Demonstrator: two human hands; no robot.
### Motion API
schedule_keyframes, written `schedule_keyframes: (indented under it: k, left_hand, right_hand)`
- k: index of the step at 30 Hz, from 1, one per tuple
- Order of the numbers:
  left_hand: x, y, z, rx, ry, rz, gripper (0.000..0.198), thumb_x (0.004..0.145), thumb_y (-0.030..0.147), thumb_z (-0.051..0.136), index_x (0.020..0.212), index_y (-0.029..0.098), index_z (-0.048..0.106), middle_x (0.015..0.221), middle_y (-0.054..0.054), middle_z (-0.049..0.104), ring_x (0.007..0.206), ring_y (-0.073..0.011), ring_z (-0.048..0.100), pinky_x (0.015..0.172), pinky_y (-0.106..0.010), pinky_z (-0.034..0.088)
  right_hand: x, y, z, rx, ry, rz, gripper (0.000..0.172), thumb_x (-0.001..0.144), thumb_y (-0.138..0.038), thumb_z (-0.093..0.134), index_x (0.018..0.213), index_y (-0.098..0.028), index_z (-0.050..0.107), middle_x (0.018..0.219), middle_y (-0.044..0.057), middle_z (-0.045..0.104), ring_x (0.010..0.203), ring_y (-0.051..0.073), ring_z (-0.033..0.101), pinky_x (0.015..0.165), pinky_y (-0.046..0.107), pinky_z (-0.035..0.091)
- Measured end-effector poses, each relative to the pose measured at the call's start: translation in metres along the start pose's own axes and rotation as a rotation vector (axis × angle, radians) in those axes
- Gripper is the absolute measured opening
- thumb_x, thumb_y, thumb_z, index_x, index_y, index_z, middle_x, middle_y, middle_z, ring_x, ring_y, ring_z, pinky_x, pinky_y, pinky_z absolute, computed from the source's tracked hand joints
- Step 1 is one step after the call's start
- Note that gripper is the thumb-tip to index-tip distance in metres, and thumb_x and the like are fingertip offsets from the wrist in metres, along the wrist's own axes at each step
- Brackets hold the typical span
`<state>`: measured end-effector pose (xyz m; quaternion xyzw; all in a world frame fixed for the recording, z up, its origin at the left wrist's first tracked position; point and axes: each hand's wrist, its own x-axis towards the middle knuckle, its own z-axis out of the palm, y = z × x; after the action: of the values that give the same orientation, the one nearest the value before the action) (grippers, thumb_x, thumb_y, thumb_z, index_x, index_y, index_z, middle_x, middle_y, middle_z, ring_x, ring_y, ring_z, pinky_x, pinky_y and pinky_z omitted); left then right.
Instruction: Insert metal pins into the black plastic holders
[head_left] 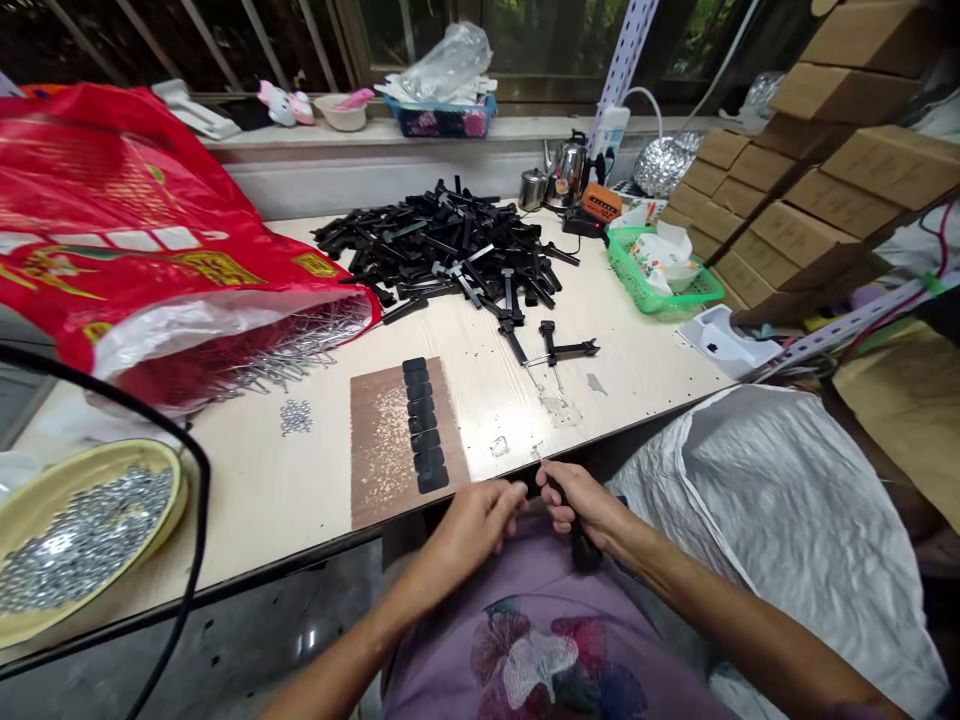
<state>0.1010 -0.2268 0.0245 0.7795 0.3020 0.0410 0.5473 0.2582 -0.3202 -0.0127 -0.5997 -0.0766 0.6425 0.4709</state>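
My right hand [581, 503] is closed round a black plastic part [581, 545] whose lower end sticks out below the fist, held just under the table's front edge [480, 478]. A thin metal pin [538, 455] pokes up from the part's top. My left hand [480, 522] is beside it, fingers pinched together at the part's top end; what they hold is too small to make out. A pile of the same black parts [442, 245] lies on the far middle of the table, with two loose ones [559, 348] nearer.
A brown board with a row of black pads [424, 425] lies near the front edge. A red bag of metal pins [150, 260] is at left, a yellow dish of small metal pieces [82, 530] at front left, a green basket [660, 270] and stacked cardboard boxes [810, 200] at right.
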Motion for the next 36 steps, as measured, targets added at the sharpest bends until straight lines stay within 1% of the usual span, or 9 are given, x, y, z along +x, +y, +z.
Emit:
schedule_keyframes:
  k: [3,6,11,15,21,24,31,34,36]
  left_hand:
    - [-0.013,-0.014,0.018,0.149,0.212,0.073,0.039,0.093,0.038,0.037,0.077,0.016,0.065,0.072,-0.004,0.066,0.064,-0.0145,0.058,0.062,-0.025,0.041]
    - [-0.013,-0.027,0.014,0.177,0.44,0.127,0.031,0.092,0.034,0.042,0.085,0.016,0.065,0.082,-0.005,0.067,0.074,-0.0156,0.061,0.07,-0.025,0.042]
    - [-0.007,-0.029,0.007,0.134,0.576,0.134,0.029,0.091,0.034,0.044,0.083,0.016,0.065,0.079,-0.004,0.067,0.073,-0.0148,0.061,0.068,-0.023,0.042]
    - [-0.005,-0.022,0.011,0.068,0.517,0.046,0.034,0.09,0.04,0.044,0.082,0.016,0.067,0.065,-0.001,0.062,0.061,-0.0131,0.056,0.06,-0.022,0.04]
    - [-0.003,-0.024,0.031,-0.139,0.211,-0.097,0.042,0.088,0.048,0.043,0.088,0.015,0.068,0.067,-0.002,0.063,0.049,-0.0112,0.052,0.05,-0.022,0.039]
    - [-0.005,-0.028,0.037,-0.145,0.232,-0.114,0.041,0.088,0.047,0.042,0.095,0.015,0.067,0.071,-0.003,0.065,0.051,-0.0117,0.054,0.052,-0.022,0.04]
    - [-0.017,-0.056,0.033,0.215,0.003,-0.154,0.04,0.091,0.04,0.039,0.079,0.017,0.07,0.078,-0.007,0.068,0.072,-0.0184,0.062,0.068,-0.026,0.043]
    - [-0.03,-0.062,0.035,0.283,-0.085,-0.168,0.038,0.092,0.037,0.037,0.086,0.019,0.07,0.087,-0.007,0.069,0.081,-0.0198,0.063,0.074,-0.027,0.043]
    - [-0.034,-0.066,0.037,0.288,-0.061,-0.143,0.038,0.093,0.037,0.035,0.092,0.019,0.069,0.091,-0.008,0.069,0.085,-0.0195,0.063,0.076,-0.028,0.044]
  right_hand:
    - [0.002,0.007,0.005,0.072,-0.009,0.014,0.031,0.08,-0.05,0.053,0.077,-0.02,0.047,0.049,-0.011,0.036,0.034,0.002,0.022,0.035,0.017,0.021]
    - [0.0,0.016,0.005,0.133,-0.025,-0.026,0.032,0.079,-0.05,0.055,0.074,-0.02,0.044,0.049,-0.012,0.033,0.035,0.001,0.019,0.035,0.016,0.019]
    - [-0.018,0.042,-0.006,0.16,0.031,-0.011,0.041,0.078,-0.059,0.053,0.072,-0.022,0.039,0.047,-0.012,0.029,0.033,0.002,0.016,0.033,0.015,0.015]
    - [-0.018,0.045,-0.01,0.16,-0.027,-0.09,0.041,0.079,-0.059,0.054,0.072,-0.021,0.041,0.047,-0.012,0.03,0.033,0.001,0.018,0.033,0.015,0.018]
    - [0.003,0.035,-0.001,0.186,-0.136,-0.082,0.038,0.08,-0.056,0.056,0.075,-0.02,0.045,0.049,-0.011,0.033,0.034,0.001,0.019,0.033,0.015,0.019]
    - [0.004,0.036,-0.006,0.184,-0.144,-0.082,0.038,0.08,-0.056,0.057,0.075,-0.02,0.046,0.049,-0.011,0.034,0.034,0.001,0.02,0.034,0.015,0.02]
    - [-0.01,0.029,-0.041,0.135,0.02,-0.218,0.038,0.08,-0.054,0.056,0.07,-0.019,0.045,0.047,-0.011,0.033,0.033,0.001,0.02,0.034,0.016,0.019]
    - [-0.017,0.027,-0.049,0.114,0.033,-0.212,0.035,0.083,-0.053,0.054,0.073,-0.019,0.047,0.047,-0.011,0.033,0.034,0.001,0.019,0.035,0.016,0.019]
    - [-0.019,0.024,-0.049,0.076,0.028,-0.258,0.032,0.084,-0.051,0.053,0.078,-0.019,0.05,0.048,-0.01,0.035,0.034,0.001,0.02,0.035,0.017,0.018]
